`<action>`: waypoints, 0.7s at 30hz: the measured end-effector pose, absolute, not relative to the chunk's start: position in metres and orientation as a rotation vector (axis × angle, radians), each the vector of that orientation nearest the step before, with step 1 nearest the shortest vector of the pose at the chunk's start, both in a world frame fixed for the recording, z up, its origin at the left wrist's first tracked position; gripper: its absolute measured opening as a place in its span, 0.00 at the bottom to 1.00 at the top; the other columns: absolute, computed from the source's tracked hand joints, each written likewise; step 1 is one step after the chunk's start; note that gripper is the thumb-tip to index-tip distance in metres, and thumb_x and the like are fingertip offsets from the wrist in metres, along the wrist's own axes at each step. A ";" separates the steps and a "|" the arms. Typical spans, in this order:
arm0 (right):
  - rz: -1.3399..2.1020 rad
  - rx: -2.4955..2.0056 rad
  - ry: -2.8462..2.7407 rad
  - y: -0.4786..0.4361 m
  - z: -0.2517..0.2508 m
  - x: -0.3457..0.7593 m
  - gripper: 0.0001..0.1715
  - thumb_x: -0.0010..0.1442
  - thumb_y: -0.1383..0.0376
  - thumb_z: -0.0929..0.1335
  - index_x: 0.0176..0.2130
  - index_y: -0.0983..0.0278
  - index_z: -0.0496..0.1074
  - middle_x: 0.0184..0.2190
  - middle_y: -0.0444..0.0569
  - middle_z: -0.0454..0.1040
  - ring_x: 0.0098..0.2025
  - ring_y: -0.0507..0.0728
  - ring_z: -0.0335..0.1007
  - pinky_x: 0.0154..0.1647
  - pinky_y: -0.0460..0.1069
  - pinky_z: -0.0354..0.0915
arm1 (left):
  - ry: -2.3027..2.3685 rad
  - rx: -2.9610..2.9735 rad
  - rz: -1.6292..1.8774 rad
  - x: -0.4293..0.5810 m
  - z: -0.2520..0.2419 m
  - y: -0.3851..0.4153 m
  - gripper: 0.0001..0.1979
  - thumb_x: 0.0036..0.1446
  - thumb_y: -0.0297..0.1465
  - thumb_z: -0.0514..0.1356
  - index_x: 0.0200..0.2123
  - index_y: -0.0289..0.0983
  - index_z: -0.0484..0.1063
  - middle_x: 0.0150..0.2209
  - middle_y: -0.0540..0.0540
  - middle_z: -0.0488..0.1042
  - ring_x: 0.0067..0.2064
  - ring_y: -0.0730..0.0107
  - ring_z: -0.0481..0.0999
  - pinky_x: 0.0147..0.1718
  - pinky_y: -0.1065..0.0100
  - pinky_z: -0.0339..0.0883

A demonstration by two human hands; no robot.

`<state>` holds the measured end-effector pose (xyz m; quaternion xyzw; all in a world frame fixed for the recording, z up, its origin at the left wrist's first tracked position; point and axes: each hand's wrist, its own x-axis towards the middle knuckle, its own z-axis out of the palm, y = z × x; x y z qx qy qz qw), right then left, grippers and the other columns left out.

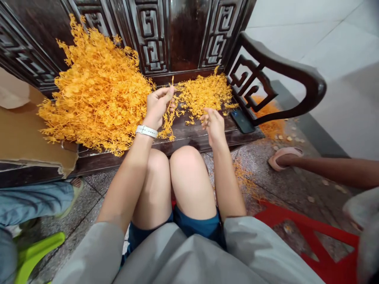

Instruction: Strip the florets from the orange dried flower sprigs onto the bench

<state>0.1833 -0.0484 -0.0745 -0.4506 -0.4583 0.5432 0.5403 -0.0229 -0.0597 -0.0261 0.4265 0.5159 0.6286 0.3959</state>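
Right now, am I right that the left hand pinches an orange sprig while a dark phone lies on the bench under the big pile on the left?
Not quite: the head view shows the phone on the bench at its right end, by the armrest, away from the big pile. The left hand does pinch an orange sprig.

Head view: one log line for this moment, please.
left hand: pinches orange sprig | right hand: open, above bench seat | big orange pile left | phone right

Glossy dark carved wooden bench (pixel 189 136) bears matt orange plastic sprigs (pixel 97 94); left, dull brown cardboard (pixel 26 138); the floor (pixel 284 185) is speckled stone.
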 end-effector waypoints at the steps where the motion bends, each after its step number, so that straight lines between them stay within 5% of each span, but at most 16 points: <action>1: 1.315 -1.064 -1.134 -0.052 -0.083 0.178 0.25 0.67 0.42 0.74 0.45 0.61 0.78 0.29 0.43 0.75 0.24 0.49 0.63 0.23 0.45 0.57 | 1.275 1.054 1.583 -0.024 -0.026 -0.060 0.14 0.68 0.46 0.70 0.40 0.42 0.80 0.28 0.49 0.74 0.28 0.71 0.74 0.28 0.69 0.68; 4: 1.316 -0.989 -1.338 -0.070 -0.096 0.158 0.25 0.62 0.49 0.79 0.52 0.58 0.78 0.32 0.42 0.77 0.27 0.51 0.63 0.27 0.46 0.60 | 1.158 1.019 1.577 -0.027 -0.025 -0.058 0.16 0.70 0.48 0.68 0.41 0.42 0.79 0.29 0.50 0.73 0.29 0.73 0.76 0.30 0.70 0.70; 8: 1.252 -0.931 -1.453 -0.075 -0.091 0.137 0.38 0.56 0.54 0.83 0.61 0.55 0.75 0.32 0.41 0.78 0.31 0.54 0.66 0.33 0.47 0.65 | 1.059 0.996 1.516 -0.026 -0.013 -0.060 0.17 0.75 0.48 0.62 0.38 0.44 0.75 0.26 0.52 0.66 0.24 0.75 0.69 0.24 0.72 0.66; 15: 1.219 -0.800 -1.478 -0.057 -0.083 0.127 0.23 0.64 0.45 0.78 0.47 0.58 0.80 0.33 0.44 0.74 0.35 0.54 0.68 0.35 0.48 0.67 | 1.016 0.941 1.444 -0.031 0.004 -0.072 0.21 0.78 0.48 0.56 0.33 0.44 0.71 0.22 0.55 0.54 0.17 0.75 0.47 0.15 0.68 0.48; 21: 1.166 -0.789 -1.272 -0.050 -0.086 0.120 0.30 0.69 0.35 0.70 0.44 0.58 0.71 0.40 0.46 0.73 0.38 0.53 0.72 0.34 0.46 0.69 | 1.037 0.899 1.481 -0.031 0.004 -0.070 0.29 0.75 0.59 0.53 0.32 0.43 0.71 0.21 0.56 0.48 0.18 0.75 0.41 0.15 0.67 0.43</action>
